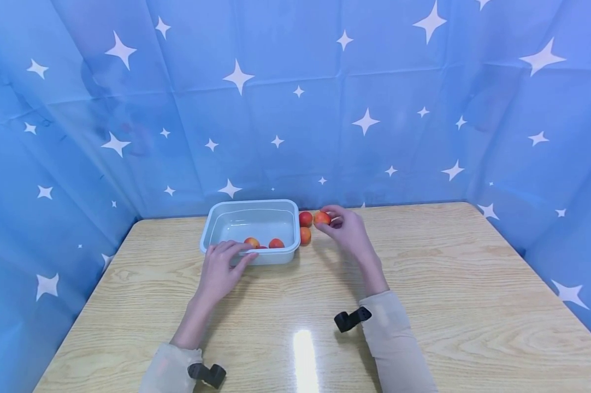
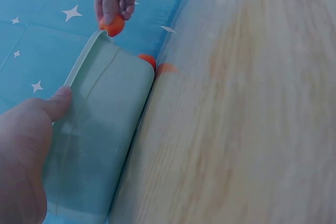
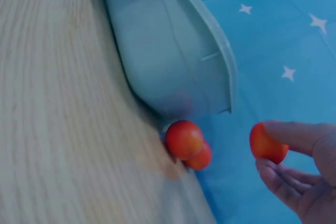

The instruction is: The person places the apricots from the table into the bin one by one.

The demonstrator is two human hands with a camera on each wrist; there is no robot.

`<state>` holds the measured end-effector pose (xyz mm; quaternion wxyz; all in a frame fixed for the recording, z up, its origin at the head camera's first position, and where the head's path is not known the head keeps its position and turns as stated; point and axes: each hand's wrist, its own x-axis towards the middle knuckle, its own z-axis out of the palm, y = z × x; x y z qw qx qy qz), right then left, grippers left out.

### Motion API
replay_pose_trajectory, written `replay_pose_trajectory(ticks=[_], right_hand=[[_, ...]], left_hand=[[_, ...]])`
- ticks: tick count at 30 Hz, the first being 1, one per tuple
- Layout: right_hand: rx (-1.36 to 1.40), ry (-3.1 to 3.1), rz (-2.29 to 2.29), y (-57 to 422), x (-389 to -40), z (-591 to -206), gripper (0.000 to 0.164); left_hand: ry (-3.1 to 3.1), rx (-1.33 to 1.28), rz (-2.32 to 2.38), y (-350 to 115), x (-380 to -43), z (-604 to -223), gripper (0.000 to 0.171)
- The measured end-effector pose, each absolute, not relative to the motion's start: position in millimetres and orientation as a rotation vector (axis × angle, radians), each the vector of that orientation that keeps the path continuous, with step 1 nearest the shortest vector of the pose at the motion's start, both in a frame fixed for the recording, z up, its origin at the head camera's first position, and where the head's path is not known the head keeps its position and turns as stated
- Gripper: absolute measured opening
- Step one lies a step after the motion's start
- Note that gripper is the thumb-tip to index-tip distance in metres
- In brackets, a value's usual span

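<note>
A pale blue-green plastic tub [image 1: 276,257] stands at the back of the table. My left hand [image 1: 219,273] grips its near rim, the thumb [image 2: 59,102] lying on the outside of the wall. My right hand [image 1: 350,233] pinches a small, round red-orange fruit [image 3: 266,143] between thumb and fingers, held to the right of the tub and apart from it. Two similar fruits, a redder one [image 1: 305,219] and a more orange one [image 1: 305,236], lie against the tub's right side. Inside, a few fruits [image 1: 276,243] rest near the front wall, which partly hides them.
The wooden table [image 1: 453,305] reaches out on both sides and in front of the tub. Behind its back edge hangs a blue curtain [image 1: 285,114] with white stars, close to the tub. Black wrist cameras [image 1: 352,319] sit on both sleeves.
</note>
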<state>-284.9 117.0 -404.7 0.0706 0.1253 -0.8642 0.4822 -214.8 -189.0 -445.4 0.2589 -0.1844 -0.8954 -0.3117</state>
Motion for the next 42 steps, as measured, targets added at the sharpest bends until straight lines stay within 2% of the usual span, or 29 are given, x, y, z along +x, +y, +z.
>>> replay_pose_trajectory(ticks=[24, 42], right_hand=[[0.61, -2.46, 1.501, 84.9, -270.7, -373.7, 0.037], [0.767, -2.453, 1.497, 53.1, -271.2, -384.9, 0.038]], left_hand=[[-2.427, -0.499, -0.844, -190.1, -214.7, -446.3, 0.027], [-2.429, -0.499, -0.836, -190.8, -216.4, -448.2, 0.028]])
